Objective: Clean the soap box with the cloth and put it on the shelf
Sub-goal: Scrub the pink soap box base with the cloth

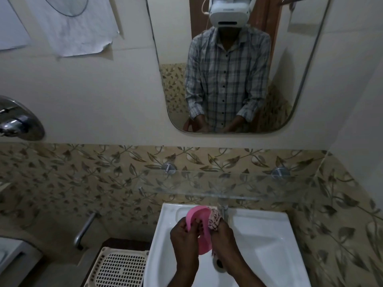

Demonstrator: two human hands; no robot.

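Over the sink (259, 235), the left hand (184, 235) is clamped around the pink soap box (199, 228), and the right hand (222, 235) is closed on the bunched cloth (215, 221) pressed to its rim. I'd keep the box steady and work the cloth into the corners. The glass shelf (228, 183) is just above the sink.

Both forearms are reaching forward over the sink (269, 235), converging above its basin. The left hand (186, 233) is curling its fingers (198, 225) around the pink soap box (200, 235). The right hand (222, 235) is bunching the patterned cloth (214, 221) in a closed fist against the box.
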